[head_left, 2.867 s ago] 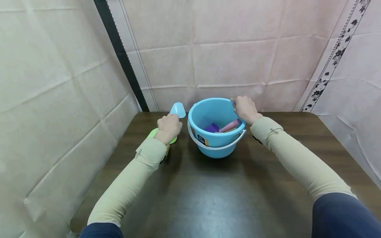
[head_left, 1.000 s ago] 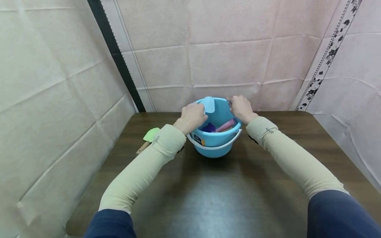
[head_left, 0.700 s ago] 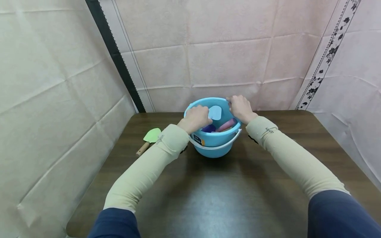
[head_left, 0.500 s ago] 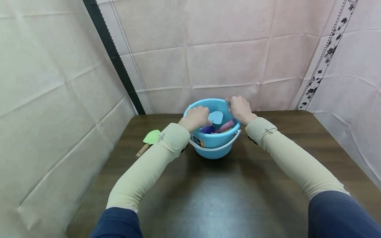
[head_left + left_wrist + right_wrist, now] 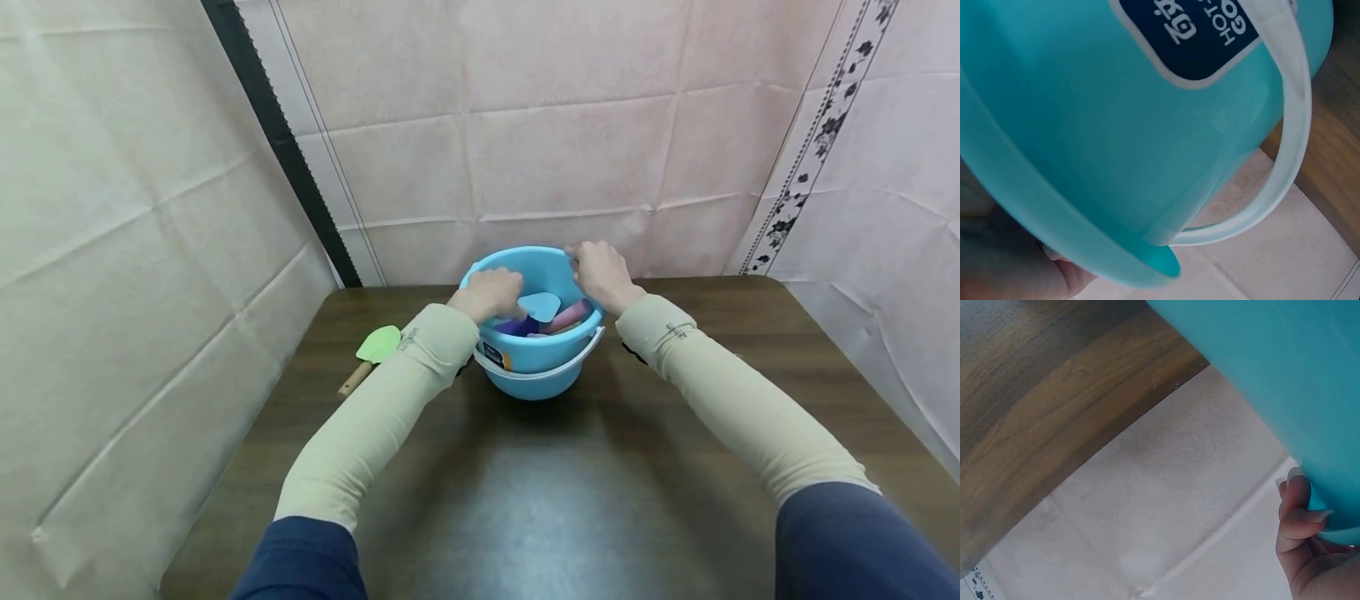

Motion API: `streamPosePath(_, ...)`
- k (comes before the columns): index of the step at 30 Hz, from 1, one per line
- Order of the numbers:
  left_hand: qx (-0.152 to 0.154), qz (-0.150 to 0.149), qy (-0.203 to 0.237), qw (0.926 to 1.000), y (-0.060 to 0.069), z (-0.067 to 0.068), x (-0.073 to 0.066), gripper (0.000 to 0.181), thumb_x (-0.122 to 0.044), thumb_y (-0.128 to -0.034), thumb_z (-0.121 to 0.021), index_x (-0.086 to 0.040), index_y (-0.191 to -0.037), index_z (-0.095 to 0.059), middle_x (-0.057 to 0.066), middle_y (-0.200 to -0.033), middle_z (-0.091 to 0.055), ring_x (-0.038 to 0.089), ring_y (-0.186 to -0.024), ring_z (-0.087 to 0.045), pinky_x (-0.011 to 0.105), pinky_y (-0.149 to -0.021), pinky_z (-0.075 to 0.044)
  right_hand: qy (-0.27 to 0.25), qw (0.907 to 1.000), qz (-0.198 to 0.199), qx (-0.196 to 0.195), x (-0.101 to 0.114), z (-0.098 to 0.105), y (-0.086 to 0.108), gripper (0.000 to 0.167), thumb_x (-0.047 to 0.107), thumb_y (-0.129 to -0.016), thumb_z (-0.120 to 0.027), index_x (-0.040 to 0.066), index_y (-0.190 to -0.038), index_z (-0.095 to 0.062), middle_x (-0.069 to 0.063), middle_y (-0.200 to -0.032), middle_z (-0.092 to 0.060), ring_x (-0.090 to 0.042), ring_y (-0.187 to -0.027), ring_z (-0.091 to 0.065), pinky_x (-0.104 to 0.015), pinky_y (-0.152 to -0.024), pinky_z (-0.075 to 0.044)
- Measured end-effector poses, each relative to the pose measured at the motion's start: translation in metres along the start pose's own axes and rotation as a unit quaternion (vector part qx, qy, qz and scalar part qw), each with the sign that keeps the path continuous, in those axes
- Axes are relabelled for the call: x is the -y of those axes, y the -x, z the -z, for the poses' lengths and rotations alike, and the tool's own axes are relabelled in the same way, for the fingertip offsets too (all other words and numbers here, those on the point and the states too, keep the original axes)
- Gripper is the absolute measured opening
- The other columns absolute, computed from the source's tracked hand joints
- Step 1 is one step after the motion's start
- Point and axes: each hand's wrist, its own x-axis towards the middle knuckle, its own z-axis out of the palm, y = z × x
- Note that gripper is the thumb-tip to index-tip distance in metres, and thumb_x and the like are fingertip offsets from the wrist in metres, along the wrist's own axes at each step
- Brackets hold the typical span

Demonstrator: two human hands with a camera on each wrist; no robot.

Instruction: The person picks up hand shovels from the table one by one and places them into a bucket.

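Observation:
A light blue bucket (image 5: 531,353) with a white bail handle (image 5: 551,372) stands on the table. My right hand (image 5: 602,275) grips its rim on the far right; in the right wrist view the fingers (image 5: 1297,515) curl over that rim. Over the near left of the opening, my left hand (image 5: 492,293) holds a toy shovel, whose light blue blade (image 5: 540,306) lies low inside the bucket. The shovel's handle is hidden by the hand. Beside the blade are a purple thing (image 5: 519,326) and a pink handle (image 5: 570,316). In the left wrist view the bucket's rim covers most of the hand.
To the left of the bucket, a green trowel (image 5: 379,343) with a wooden handle lies on the dark wooden table (image 5: 517,483), close to my left forearm. Pale cloth walls (image 5: 570,150) rise behind and at both sides of the table.
My left hand has carried the blue shovel from beside the green trowel rightward into the bucket. The blade now lies lower and flatter. My right hand has kept its hold on the rim.

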Motion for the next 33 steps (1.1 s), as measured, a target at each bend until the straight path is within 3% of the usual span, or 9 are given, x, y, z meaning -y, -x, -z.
streamPosePath(6, 0.016, 0.023, 0.006, 0.9996, -0.001, -0.006, 0.002, 0.031, -0.034, -0.0896, -0.064, -0.012, -0.111, -0.058, 0.005, -0.105, -0.058, 0.020, -0.096, -0.052, 0.041, -0.088, -0.046, 0.000, 1.0000, 0.000, -0.003, 0.002, -0.002, 0.002, 0.038, 0.005, -0.098, -0.049, 0.004, -0.135, -0.054, -0.024, -0.116, -0.066, -0.028, -0.072, -0.058, -0.039, -0.069, -0.049)
streamPosePath(15, 0.031, 0.025, 0.030, 0.9988, -0.001, -0.012, 0.001, 0.025, -0.032, -0.0914, -0.063, -0.011, -0.102, -0.058, 0.004, -0.089, -0.051, 0.019, -0.084, -0.050, 0.034, -0.073, -0.040, -0.004, 1.0000, -0.004, 0.007, 0.003, 0.000, 0.001, 0.039, 0.008, -0.098, -0.050, 0.004, -0.137, -0.051, -0.023, -0.096, -0.068, -0.027, -0.065, -0.059, -0.036, -0.064, -0.050)
streamPosePath(20, 0.031, 0.021, 0.044, 0.9983, -0.003, -0.011, 0.002, 0.023, -0.031, -0.0917, -0.063, -0.011, -0.102, -0.056, 0.004, -0.088, -0.051, 0.020, -0.083, -0.050, 0.034, -0.074, -0.040, 0.003, 1.0000, 0.000, 0.001, 0.002, 0.003, -0.001, 0.039, 0.007, -0.098, -0.049, 0.003, -0.137, -0.052, -0.024, -0.107, -0.068, -0.028, -0.068, -0.058, -0.036, -0.065, -0.049)
streamPosePath(27, 0.050, 0.022, 0.053, 0.9971, -0.004, -0.014, 0.003, 0.025, -0.032, -0.0926, -0.062, -0.011, -0.105, -0.058, 0.005, -0.093, -0.055, 0.020, -0.086, -0.051, 0.035, -0.076, -0.042, 0.002, 0.9999, 0.007, -0.010, 0.001, 0.001, 0.000, 0.037, 0.005, -0.097, -0.050, 0.002, -0.134, -0.054, -0.024, -0.095, -0.069, -0.023, -0.055, -0.049, -0.031, -0.052, -0.041)
streamPosePath(31, 0.054, 0.028, 0.059, 0.9964, -0.005, -0.015, 0.003, 0.028, -0.033, -0.0929, -0.061, -0.011, -0.109, -0.059, 0.006, -0.100, -0.056, 0.021, -0.091, -0.051, 0.037, -0.080, -0.044, 0.014, 0.9997, 0.013, -0.016, -0.001, -0.001, -0.001, 0.036, 0.005, -0.096, -0.050, 0.002, -0.132, -0.056, -0.024, -0.093, -0.069, -0.021, -0.055, -0.047, -0.030, -0.052, -0.038)
streamPosePath(33, 0.050, 0.028, 0.062, 0.9965, -0.005, -0.015, 0.004, 0.027, -0.033, -0.0929, -0.060, -0.010, -0.107, -0.060, 0.005, -0.095, -0.055, 0.021, -0.090, -0.051, 0.036, -0.079, -0.043, 0.019, 0.9995, 0.016, -0.019, -0.002, -0.001, -0.001, 0.036, 0.005, -0.097, -0.049, 0.002, -0.132, -0.056, -0.024, -0.089, -0.069, -0.022, -0.056, -0.047, -0.031, -0.053, -0.038)
